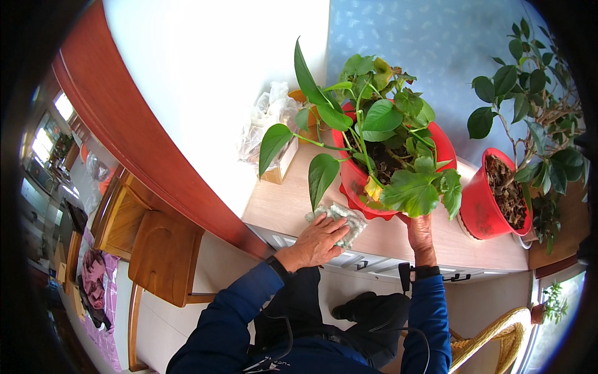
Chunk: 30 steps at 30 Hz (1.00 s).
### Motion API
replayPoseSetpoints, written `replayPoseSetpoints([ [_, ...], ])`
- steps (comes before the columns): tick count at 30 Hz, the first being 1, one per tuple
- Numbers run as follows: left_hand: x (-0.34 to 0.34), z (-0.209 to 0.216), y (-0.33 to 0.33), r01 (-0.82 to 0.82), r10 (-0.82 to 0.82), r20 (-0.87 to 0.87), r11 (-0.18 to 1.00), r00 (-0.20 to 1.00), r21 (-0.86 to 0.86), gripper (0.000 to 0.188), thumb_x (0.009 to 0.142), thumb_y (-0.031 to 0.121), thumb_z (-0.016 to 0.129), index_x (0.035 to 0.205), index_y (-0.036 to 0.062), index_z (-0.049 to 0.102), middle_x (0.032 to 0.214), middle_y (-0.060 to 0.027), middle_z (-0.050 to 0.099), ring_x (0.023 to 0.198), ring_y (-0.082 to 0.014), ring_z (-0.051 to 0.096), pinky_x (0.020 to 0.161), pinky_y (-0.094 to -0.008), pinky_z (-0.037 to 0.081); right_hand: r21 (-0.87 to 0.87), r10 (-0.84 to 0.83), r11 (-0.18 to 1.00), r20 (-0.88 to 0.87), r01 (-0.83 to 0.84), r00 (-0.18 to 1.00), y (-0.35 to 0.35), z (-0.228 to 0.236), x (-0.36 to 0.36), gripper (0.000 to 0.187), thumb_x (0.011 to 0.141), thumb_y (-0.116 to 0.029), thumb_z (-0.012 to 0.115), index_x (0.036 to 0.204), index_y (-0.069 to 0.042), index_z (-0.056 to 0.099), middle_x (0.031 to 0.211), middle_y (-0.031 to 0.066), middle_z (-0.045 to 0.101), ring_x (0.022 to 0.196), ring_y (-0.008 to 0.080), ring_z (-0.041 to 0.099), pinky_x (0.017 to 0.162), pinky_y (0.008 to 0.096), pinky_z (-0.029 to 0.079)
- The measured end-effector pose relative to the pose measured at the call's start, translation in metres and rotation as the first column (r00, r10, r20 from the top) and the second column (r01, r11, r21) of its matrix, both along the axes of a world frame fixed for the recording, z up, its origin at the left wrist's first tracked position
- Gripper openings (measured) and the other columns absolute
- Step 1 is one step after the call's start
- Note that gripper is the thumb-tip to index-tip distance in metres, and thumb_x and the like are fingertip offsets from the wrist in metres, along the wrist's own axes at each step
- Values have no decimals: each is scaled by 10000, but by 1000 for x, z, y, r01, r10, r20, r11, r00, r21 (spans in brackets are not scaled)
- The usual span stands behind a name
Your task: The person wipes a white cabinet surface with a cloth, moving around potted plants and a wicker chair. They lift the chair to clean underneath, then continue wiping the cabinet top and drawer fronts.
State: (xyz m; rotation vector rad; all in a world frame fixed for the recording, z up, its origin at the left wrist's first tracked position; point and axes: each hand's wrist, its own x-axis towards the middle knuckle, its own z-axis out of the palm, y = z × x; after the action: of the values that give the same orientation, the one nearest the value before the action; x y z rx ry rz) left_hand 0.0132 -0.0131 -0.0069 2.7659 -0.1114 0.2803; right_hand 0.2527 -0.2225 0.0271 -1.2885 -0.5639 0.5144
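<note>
Pale green-and-white cloth [356, 225] lies on the worktop [280, 201], along the front edge and left of the middle, just beside the scalloped red saucer [372, 214]. We hold our left hand [314, 242] over this cloth: its fingers [337, 224] are extended, slightly spread and laid flat on top, not curled around it. We position our right hand [420, 232] at the front of the large red pot [354, 182], near the front edge of the worktop. Foliage [411, 192] hides its fingertips; we cannot tell whether they are open, closed or gripping the pot or saucer.

The large pot stands in the saucer, with broad green leaves and some yellow ones overhanging its rim. Toward the right edge of the worktop, we locate a smaller red pot [478, 210] containing brown chips [500, 187] and a woody plant [539, 124]. Near the left edge, we find a small box [284, 167] and crumpled clear plastic bags [266, 121]. White drawer fronts [386, 267] with dark handles sit below the front edge.
</note>
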Motion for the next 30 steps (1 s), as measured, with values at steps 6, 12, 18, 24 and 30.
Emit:
replayPoseSetpoints([
  [6,0,1,-1,2,-2,21,1000,1000,-8,649,927,344,673,1470,13,546,1563,-183,485,1408,-317,467,1256,-512,233,-2,28,1000,15,-28,999,10,-1,4,785,932,-580,740,1527,-150,460,1442,47,578,1284,221,595,1028,488,544],
  [12,1,-1,-1,-2,2,12,1000,1000,-9,641,924,338,668,1465,15,549,1562,-183,485,1404,-319,471,1256,-512,233,4,31,1000,38,-31,999,27,0,4,741,978,-548,699,1521,-101,465,1407,46,605,1243,196,617,1023,426,545],
  [18,1,-2,0,3,-4,32,1000,999,11,641,937,362,650,1459,4,546,1555,-187,473,1388,-327,471,1247,-504,230,14,59,998,52,-60,997,47,5,1,661,1009,-517,666,1492,-94,511,1390,48,613,1239,190,615,1042,415,528],
  [24,2,-3,0,3,-3,13,1000,1000,15,643,939,360,651,1468,13,539,1566,-181,468,1391,-334,474,1252,-507,225,12,65,998,41,-65,997,67,15,-2,595,1026,-490,653,1443,-77,554,1307,41,651,1185,170,636,1015,398,542],
  [30,3,0,-2,-15,14,36,1000,999,4,622,933,343,656,1457,25,554,1560,-175,492,1384,-336,488,1246,-518,243,171,86,981,29,-90,996,89,1,5,373,1050,-305,672,1330,-73,595,1197,5,649,1066,110,624,927,321,558],
])
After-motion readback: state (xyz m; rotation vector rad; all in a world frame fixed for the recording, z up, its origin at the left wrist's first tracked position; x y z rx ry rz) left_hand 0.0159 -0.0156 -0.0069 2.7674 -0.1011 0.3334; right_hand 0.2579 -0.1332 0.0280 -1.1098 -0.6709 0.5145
